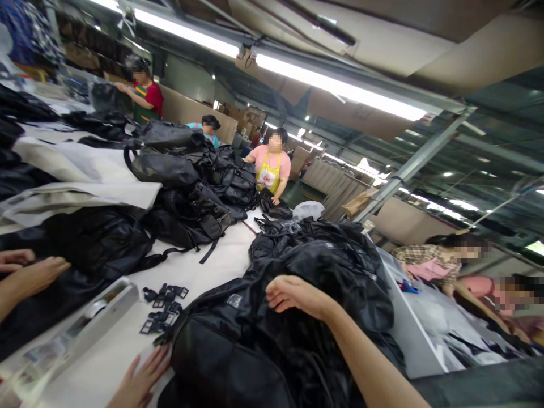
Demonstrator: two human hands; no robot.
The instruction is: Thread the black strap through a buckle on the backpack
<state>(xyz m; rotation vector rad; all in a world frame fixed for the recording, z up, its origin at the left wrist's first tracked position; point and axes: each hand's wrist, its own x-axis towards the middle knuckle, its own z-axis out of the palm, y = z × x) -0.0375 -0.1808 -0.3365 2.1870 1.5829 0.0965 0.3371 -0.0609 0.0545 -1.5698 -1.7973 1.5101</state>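
A black backpack (238,345) lies at the near end of a heap of black bags on the white table (221,260). My right hand (293,297) lies on top of it, fingers curled into the fabric, with my forearm reaching in from the lower right. Down at the bottom edge, my left hand (140,379) rests flat on the table with its fingers apart, touching the backpack's left side. It holds nothing.
Several loose black plastic buckles (164,309) lie just left of the backpack, beside a long metal tray (85,323). A co-worker's hands (25,275) rest on black fabric at far left. More bag piles (187,187) fill the table. A person in a yellow apron (272,167) stands at its far end; others sit at right (442,260).
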